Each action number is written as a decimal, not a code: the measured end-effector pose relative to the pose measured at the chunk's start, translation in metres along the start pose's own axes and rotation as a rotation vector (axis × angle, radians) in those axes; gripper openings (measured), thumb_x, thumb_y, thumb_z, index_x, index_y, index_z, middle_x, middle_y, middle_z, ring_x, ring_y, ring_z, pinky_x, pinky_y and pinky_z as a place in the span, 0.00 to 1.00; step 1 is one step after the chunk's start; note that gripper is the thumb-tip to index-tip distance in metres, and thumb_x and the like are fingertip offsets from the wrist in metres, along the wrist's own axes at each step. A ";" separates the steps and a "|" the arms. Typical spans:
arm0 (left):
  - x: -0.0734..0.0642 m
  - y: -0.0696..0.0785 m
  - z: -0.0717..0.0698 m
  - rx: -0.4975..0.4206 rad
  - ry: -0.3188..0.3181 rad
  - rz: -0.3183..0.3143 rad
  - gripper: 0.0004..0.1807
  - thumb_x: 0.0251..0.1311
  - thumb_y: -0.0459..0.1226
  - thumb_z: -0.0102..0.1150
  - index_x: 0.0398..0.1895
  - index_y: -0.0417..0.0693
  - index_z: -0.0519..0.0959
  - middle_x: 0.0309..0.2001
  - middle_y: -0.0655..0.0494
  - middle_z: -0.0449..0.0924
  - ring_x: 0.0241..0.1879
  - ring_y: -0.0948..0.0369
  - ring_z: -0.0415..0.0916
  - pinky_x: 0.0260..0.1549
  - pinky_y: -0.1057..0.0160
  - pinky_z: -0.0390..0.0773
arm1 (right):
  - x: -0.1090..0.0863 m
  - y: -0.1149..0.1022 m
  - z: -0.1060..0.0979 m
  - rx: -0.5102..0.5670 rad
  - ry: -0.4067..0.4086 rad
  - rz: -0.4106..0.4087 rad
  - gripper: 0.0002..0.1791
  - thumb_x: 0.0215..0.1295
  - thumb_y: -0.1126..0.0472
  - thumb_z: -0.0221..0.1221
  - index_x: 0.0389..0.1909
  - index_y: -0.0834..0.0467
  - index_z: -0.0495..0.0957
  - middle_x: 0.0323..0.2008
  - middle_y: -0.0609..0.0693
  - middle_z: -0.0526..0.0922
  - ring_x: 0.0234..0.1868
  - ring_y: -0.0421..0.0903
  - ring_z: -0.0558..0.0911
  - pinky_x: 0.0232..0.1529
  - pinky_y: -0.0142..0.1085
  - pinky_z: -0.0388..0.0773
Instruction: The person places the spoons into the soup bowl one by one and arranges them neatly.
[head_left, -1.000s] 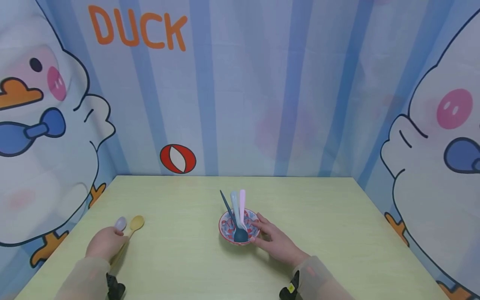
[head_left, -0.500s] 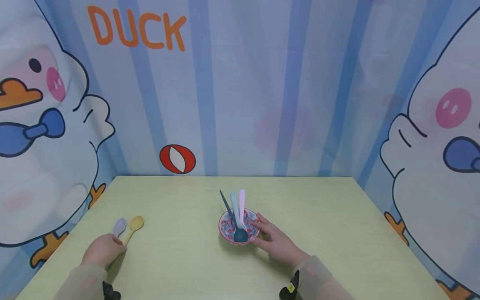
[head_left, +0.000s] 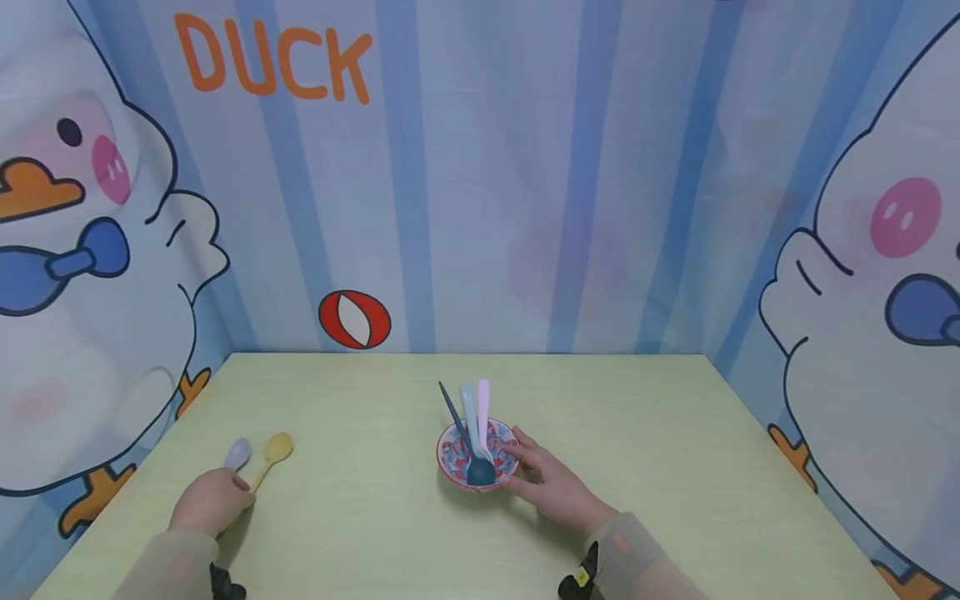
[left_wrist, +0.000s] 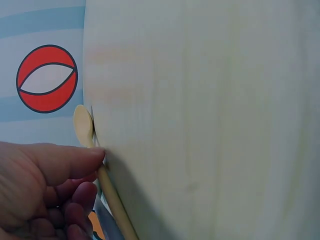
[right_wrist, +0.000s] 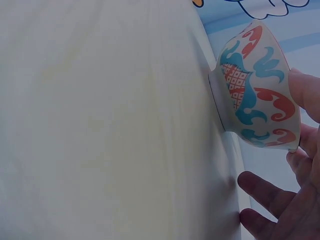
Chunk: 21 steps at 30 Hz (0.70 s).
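Observation:
At the table's left, my left hand [head_left: 212, 502] pinches the handle of a yellow spoon [head_left: 278, 447] between thumb and fingertips. Beside it lies a lavender spoon [head_left: 237, 454], its handle mostly hidden behind the hand. My right hand [head_left: 558, 487] holds the right rim of a small patterned bowl [head_left: 452, 454], thumb and forefinger at the edge. In the right wrist view the bowl [right_wrist: 260, 90] stands on its foot, the other fingers spread apart from it. Inside lean a dark teal spoon [head_left: 482, 472], a light blue spoon [head_left: 469, 408] and a pink spoon [head_left: 483, 408].
The pale wooden table [head_left: 360, 500] reaches back to a striped blue curtain [head_left: 487, 167] with duck prints, which also rises along both sides. Dark wrist devices [head_left: 577, 579] sit at both cuffs.
My left hand has drawn slightly back toward me, then shifted a little right, with the yellow spoon's head moving right, away from the lavender one. My right hand and the bowl stay put.

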<state>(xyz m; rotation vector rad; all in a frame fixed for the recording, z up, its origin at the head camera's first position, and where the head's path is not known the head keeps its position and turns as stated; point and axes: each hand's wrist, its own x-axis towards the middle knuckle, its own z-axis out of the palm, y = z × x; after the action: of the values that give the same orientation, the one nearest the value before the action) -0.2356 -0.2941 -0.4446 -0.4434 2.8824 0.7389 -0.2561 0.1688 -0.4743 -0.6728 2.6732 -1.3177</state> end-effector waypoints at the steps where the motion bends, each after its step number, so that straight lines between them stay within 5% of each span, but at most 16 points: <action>1: 0.000 0.000 0.000 -0.001 0.000 0.001 0.09 0.57 0.31 0.60 0.34 0.30 0.78 0.31 0.43 0.77 0.31 0.51 0.72 0.31 0.54 0.73 | 0.000 0.000 0.000 -0.003 0.000 0.000 0.32 0.67 0.46 0.57 0.69 0.55 0.66 0.75 0.52 0.48 0.73 0.58 0.50 0.67 0.58 0.53; 21: 0.005 0.011 0.009 0.005 0.026 0.020 0.08 0.59 0.33 0.60 0.33 0.32 0.77 0.31 0.44 0.78 0.32 0.52 0.74 0.33 0.53 0.73 | 0.000 -0.002 0.000 -0.021 -0.002 0.010 0.32 0.67 0.46 0.57 0.69 0.55 0.65 0.75 0.51 0.49 0.73 0.58 0.50 0.67 0.59 0.53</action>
<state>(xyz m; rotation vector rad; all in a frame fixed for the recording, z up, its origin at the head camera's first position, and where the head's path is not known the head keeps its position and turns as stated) -0.2433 -0.2818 -0.4482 -0.4276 2.9160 0.7347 -0.2557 0.1678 -0.4727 -0.6625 2.6882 -1.2880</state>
